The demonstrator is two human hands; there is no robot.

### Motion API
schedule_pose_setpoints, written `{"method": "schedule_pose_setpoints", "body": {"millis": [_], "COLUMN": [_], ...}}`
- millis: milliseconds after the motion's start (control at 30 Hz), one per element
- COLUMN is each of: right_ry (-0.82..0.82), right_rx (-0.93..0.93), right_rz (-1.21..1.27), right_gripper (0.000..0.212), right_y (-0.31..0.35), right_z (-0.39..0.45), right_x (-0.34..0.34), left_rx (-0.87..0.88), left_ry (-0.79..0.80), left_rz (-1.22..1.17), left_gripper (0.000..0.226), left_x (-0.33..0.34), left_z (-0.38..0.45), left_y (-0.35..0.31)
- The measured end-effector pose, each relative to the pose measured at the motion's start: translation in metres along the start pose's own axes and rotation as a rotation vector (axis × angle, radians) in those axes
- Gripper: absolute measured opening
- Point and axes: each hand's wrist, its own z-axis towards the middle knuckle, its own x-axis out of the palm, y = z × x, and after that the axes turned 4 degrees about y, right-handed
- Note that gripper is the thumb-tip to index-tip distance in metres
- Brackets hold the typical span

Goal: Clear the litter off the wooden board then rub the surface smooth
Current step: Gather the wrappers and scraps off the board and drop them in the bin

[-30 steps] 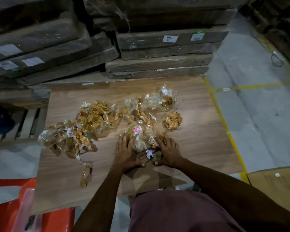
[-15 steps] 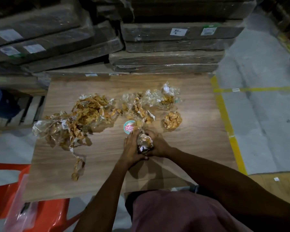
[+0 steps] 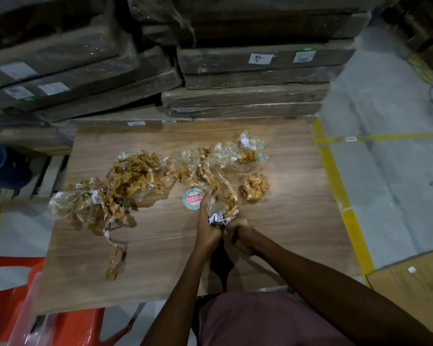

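Observation:
The wooden board (image 3: 285, 233) lies flat in front of me. Crumpled clear plastic and brown tape litter covers its middle: a big tangle (image 3: 115, 191) on the left, more wrap (image 3: 238, 153) at the back, a small tape ball (image 3: 255, 187) on the right. A round red and green sticker (image 3: 193, 199) is stuck on the board. My left hand (image 3: 206, 228) and my right hand (image 3: 238, 231) are together, both closed around a wad of plastic and tape (image 3: 221, 204) held just above the board.
Stacks of wrapped flat cartons (image 3: 248, 78) stand right behind the board. A red plastic chair (image 3: 68, 328) is at the lower left, a blue bucket (image 3: 0, 166) at the left. A cardboard box (image 3: 415, 290) sits at the lower right beside yellow floor lines (image 3: 345, 196).
My hands have gathered the litter in front of me into a wad and lifted it off the board, which uncovered the round sticker.

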Motion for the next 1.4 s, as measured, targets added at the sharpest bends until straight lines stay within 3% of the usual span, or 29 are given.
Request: {"method": "schedule_pose_setpoints", "body": {"millis": [33, 167, 233, 433, 667, 767, 867, 967, 1067, 1133, 1200, 1267, 1333, 1400], "right_ry": [0.007, 0.066, 0.004, -0.109, -0.283, -0.33, -0.352, -0.433, -0.642, -0.788, -0.892, -0.94, -0.958, -0.967], "right_rx": [-0.004, -0.249, -0.331, -0.369, -0.414, -0.251, -0.03, -0.018, -0.124, -0.156, -0.205, -0.266, -0.334, -0.367], "right_rz": [0.055, 0.226, 0.289, 0.409, 0.201, 0.188, 0.286, 0.356, 0.358, 0.32, 0.237, 0.155, 0.082, 0.028], "right_gripper": [0.013, 0.089, 0.109, 0.091, 0.066, 0.047, 0.052, 0.049, 0.062, 0.069, 0.065, 0.057, 0.048, 0.055], "right_y": [0.001, 0.011, 0.014, 0.033, 0.036, 0.018, -0.004, -0.02, -0.03, -0.047, -0.05, -0.033, -0.021, -0.019], "right_z": [-0.002, -0.003, 0.001, -0.003, -0.001, -0.002, 0.005, 0.02, 0.03, 0.056, 0.065, 0.047, 0.033, 0.03], "right_x": [0.002, 0.013, 0.02, 0.045, 0.051, 0.037, 0.019, 0.005, -0.004, -0.024, -0.028, -0.009, 0.006, 0.011], "left_rx": [-0.012, -0.011, -0.038, -0.051, 0.016, -0.087, -0.174, -0.172, -0.198, -0.141, -0.054, 0.021, 0.083, 0.133], "left_ry": [-0.011, -0.06, -0.075, -0.072, -0.005, 0.05, 0.076, 0.158, 0.245, 0.329, 0.267, 0.079, -0.029, -0.063], "left_rz": [-0.028, -0.085, -0.101, -0.056, -0.091, -0.178, -0.201, -0.043, 0.325, 0.658, 0.875, 0.926, 0.938, 0.929], "left_gripper": [0.079, 0.063, 0.065, 0.063, 0.082, 0.107, 0.112, 0.114, 0.131, 0.117, 0.088, 0.063, 0.055, 0.055], "left_x": [0.0, 0.002, 0.004, 0.008, 0.007, 0.009, 0.01, 0.0, -0.021, -0.036, -0.047, -0.056, -0.065, -0.072], "left_z": [0.0, -0.001, -0.004, -0.007, -0.025, -0.036, -0.041, -0.031, -0.01, -0.002, 0.005, 0.014, 0.03, 0.059], "left_y": [-0.005, -0.03, -0.04, -0.057, -0.046, -0.024, -0.012, 0.002, 0.023, 0.002, -0.021, -0.037, -0.043, -0.039]}}
